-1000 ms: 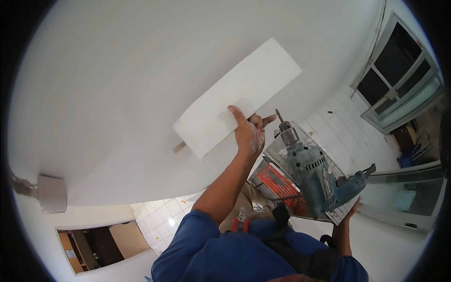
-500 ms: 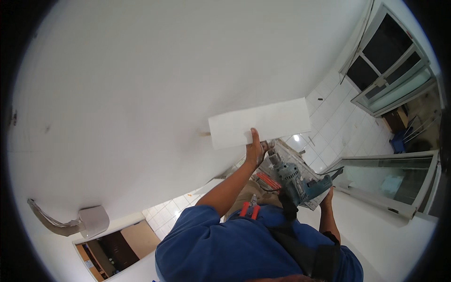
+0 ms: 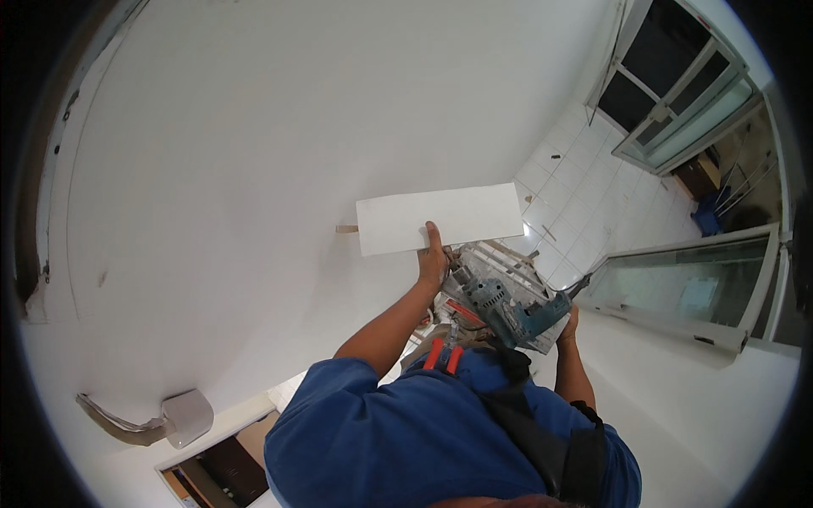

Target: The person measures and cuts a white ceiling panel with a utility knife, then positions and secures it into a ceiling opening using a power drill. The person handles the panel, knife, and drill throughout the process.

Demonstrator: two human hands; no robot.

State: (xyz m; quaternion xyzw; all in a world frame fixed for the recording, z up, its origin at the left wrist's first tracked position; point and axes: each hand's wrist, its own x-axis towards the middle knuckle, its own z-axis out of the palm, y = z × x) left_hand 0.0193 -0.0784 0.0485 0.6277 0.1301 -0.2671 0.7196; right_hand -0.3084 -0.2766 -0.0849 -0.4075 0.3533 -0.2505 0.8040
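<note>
My left hand (image 3: 434, 264) grips the lower edge of a flat, white rectangular panel (image 3: 474, 214); the thumb lies across its face and the other fingers are hidden behind it. From the panel's left end sticks out a short tan strip (image 3: 346, 229). To the right of that hand is a dusty blue-green power drill (image 3: 508, 309), its chuck close to my wrist. Beside the drill's rear end, my right hand (image 3: 570, 325) is at the edge of a paint-spattered surface (image 3: 542, 341); its fingers are mostly hidden. Red-handled pliers (image 3: 443, 356) sit upright at my waist.
A broad white wall (image 3: 229, 152) fills the left and top. White floor tiles (image 3: 584, 178) lie far below at right, with small scraps. A framed glass window sash (image 3: 686, 284) juts out at right. At lower left, a curved bracket (image 3: 127, 427) stands off the wall.
The view has shifted, so the panel, drill and both hands appear further left. My left hand keeps its hold on the panel, which looks more level now.
</note>
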